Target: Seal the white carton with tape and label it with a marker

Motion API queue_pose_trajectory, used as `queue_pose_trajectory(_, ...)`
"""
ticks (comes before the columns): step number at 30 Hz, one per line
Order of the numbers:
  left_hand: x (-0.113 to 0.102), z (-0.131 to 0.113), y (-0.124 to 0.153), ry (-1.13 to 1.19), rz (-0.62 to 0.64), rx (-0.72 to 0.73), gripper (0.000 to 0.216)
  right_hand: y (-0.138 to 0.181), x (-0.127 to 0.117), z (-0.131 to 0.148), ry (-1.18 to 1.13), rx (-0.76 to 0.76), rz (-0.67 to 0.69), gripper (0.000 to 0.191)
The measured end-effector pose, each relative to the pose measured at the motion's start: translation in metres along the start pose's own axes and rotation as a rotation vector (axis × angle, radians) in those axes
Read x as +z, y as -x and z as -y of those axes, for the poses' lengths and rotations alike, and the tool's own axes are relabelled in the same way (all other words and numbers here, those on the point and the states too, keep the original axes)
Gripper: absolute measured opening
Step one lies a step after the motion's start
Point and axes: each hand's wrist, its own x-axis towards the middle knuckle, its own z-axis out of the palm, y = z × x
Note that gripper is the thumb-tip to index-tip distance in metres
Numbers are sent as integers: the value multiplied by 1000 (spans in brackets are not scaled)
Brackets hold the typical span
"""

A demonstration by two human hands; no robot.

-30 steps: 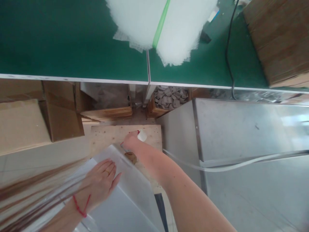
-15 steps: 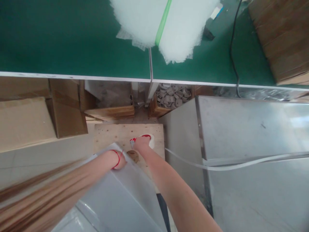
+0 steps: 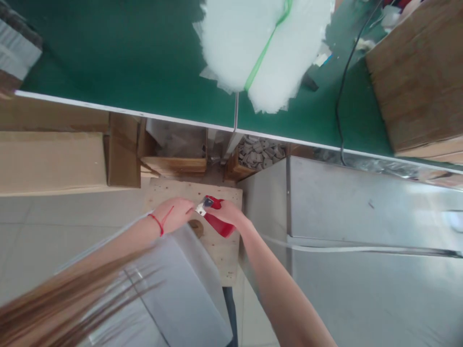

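Above you runs the green worktable [image 3: 108,62], with a white fibrous bundle [image 3: 260,43] tied by a green band lying across its seam and a cardboard box [image 3: 419,72] at its right end. Below the table edge on your right stands a steel cabinet [image 3: 361,212]; on your left lie cardboard cartons [image 3: 50,161]. Between them sits a small plywood board [image 3: 224,246], partly covered by a grey sheet [image 3: 173,294] near you. Over the board, your right hand [image 3: 226,213] is wrapped around a red tool [image 3: 217,220] whose metal tip points left. Your left hand [image 3: 173,214], a red string at its wrist, has its fingers curled, fingertips touching that metal tip.
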Motion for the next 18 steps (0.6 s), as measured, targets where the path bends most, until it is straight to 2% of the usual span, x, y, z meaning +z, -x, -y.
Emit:
queue_pose_trajectory(3, -26, -21, 65, 246, -180, -140, 36, 46, -22, 10, 67, -137, 49, 42)
queue_pose_trajectory(4, -27, -27, 90, 372, -258, -210, 38, 61, -27, 14, 105, -175, 68, 41)
queue_pose_trajectory(6, -15, -40, 139, 600, -417, -355, 40, 91, -31, 19, 187, -241, 117, 41)
queue_pose_trajectory(9, 29, -61, 205, 795, -650, -548, 37, 130, -24, 26, 222, -318, 259, 38)
queue_pose_trajectory(12, 84, -74, 258, 916, -847, -714, 35, 164, -2, 26, 226, -301, 389, 36)
queue_pose_trajectory(16, 156, -57, 318, 950, -1154, -1028, 38, 202, 30, 12, 238, -241, 417, 36)
queue_pose_trajectory(18, 188, -40, 341, 940, -1238, -1125, 40, 217, 44, 1, 194, -196, 431, 38)
